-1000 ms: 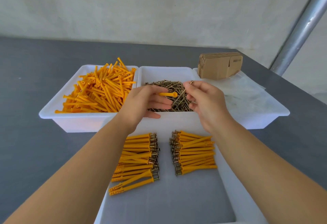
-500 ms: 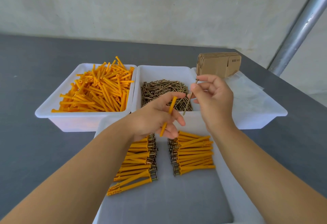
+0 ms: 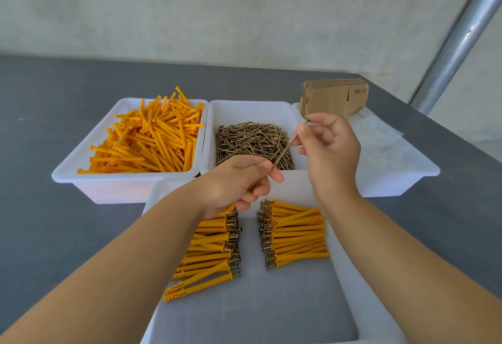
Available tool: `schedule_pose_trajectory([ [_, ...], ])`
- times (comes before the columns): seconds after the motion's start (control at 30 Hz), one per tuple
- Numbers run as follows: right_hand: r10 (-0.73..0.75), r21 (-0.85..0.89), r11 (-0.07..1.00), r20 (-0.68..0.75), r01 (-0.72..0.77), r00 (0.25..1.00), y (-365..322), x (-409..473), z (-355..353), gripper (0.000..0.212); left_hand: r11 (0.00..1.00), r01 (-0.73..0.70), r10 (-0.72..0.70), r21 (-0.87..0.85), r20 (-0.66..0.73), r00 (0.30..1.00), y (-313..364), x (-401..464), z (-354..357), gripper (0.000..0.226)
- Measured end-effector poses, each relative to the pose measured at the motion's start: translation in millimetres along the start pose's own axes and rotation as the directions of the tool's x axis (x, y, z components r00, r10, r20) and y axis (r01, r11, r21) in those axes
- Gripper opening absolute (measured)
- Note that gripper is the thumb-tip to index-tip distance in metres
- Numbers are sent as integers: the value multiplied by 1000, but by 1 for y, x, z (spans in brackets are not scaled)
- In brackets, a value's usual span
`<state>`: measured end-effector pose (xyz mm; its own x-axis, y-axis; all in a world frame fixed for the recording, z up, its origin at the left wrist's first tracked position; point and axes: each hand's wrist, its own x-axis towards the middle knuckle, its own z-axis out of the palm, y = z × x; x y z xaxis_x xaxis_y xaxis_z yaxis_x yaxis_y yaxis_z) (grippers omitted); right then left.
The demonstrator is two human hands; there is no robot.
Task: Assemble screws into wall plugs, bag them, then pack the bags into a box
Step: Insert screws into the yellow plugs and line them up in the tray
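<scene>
Assembled plug-and-screw pairs lie nearest, in a shallow white tray (image 3: 350,284): a left stack (image 3: 209,251) with its screw heads pointing right and a right stack (image 3: 296,235) with heads pointing left, a bare strip of tray floor between them.

Above the tray's far end the two hands meet. The left hand (image 3: 236,183) is curled round an orange wall plug (image 3: 252,186) — only a sliver of orange shows between the fingers, the rest is hidden in the fist. The right hand (image 3: 328,150) pinches a brass screw (image 3: 288,146) near its head between thumb and fingertips; the screw slants down to the left, its tip right at the left hand's fingertips. Whether the tip is already inside the plug cannot be told.

Behind the hands stand three white bins side by side on the grey table (image 3: 54,93): the left bin (image 3: 89,180) heaped with loose orange plugs (image 3: 152,140), the middle bin (image 3: 250,108) holding a pile of screws (image 3: 244,140), the right bin (image 3: 407,178) holding clear plastic bags (image 3: 380,142). At the right bin's far corner leans a bundle of flat cardboard boxes (image 3: 334,98) — beyond it, a metal pole (image 3: 459,36) rises against the pale wall.
</scene>
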<state>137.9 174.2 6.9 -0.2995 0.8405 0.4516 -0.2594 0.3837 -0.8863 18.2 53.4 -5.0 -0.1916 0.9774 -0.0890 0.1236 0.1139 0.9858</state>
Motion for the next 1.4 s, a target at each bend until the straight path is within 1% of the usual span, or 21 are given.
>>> schedule_pose_trajectory([
  [0.1, 10, 28, 1000, -23, -9, 1000, -2, 0, 0, 16, 1000, 8, -8, 2, 25, 1000, 0, 0, 0, 35],
  [0.23, 26, 34, 999, 52, -28, 998, -3, -1, 1, 16, 999, -6, 8, -32, 38, 999, 0, 0, 2, 33],
  [0.3, 25, 30, 999, 66, -27, 998, -2, -2, 3, 15, 998, -17, 19, -67, 36, 999, 0, 0, 1, 32],
  [0.5, 31, 58, 998, -34, -29, 999, -2, 0, 2, 15, 995, -24, 28, -93, 44, 999, 0, -1, -3, 32],
  [0.73, 10, 54, 999, 15, -11, 1000, -2, 0, 3, 17, 993, -10, 17, -115, 60, 998, -1, 1, -3, 32],
  [0.93, 6, 55, 998, -31, -4, 1000, -2, 1, 1, 15, 993, -10, 17, -120, 53, 998, 1, 0, -4, 32],
  [0.97, 6, 57, 998, -17, -5, 1000, -2, 1, 1, 15, 993, -10, 16, -119, 51, 999, 1, 0, -4, 32],
  [1.03, 14, 44, 999, 59, -16, 998, -1, 0, 3, 15, 993, -9, 14, -115, 47, 999, 2, 0, -3, 32],
  [1.1, 20, -6, 1000, 193, -19, 981, 1, -4, 6, 10, 991, -8, 13, -134, 38, 999, 3, -1, -2, 32],
  [1.13, 18, -35, 999, 266, -9, 964, 2, -7, 7, 3, 989, -11, 14, -149, 23, 1000, 4, -1, -1, 31],
  [1.17, 12, -67, 998, 307, 9, 952, 3, -8, 8, 7, 989, -20, 19, -146, -4, 1000, 5, -2, -1, 30],
  [1.2, 10, -85, 996, 318, 18, 948, 3, -9, 9, 15, 993, -34, 29, -117, -40, 999, 6, -2, -1, 29],
  [1.23, 7, -98, 995, 293, 23, 956, 2, -9, 9, 19, 996, -57, 52, -64, -75, 996, 7, -2, -2, 26],
  [1.3, 21, -87, 996, 178, -5, 984, 0, -5, 6, 22, 993, -117, 118, 19, -101, 988, 9, -3, -4, 16],
  [1.4, 82, -46, 996, 30, -81, 996, -1, 2, -1, 22, 985, -164, 164, 45, -2, 986, 13, -6, -3, 19],
])
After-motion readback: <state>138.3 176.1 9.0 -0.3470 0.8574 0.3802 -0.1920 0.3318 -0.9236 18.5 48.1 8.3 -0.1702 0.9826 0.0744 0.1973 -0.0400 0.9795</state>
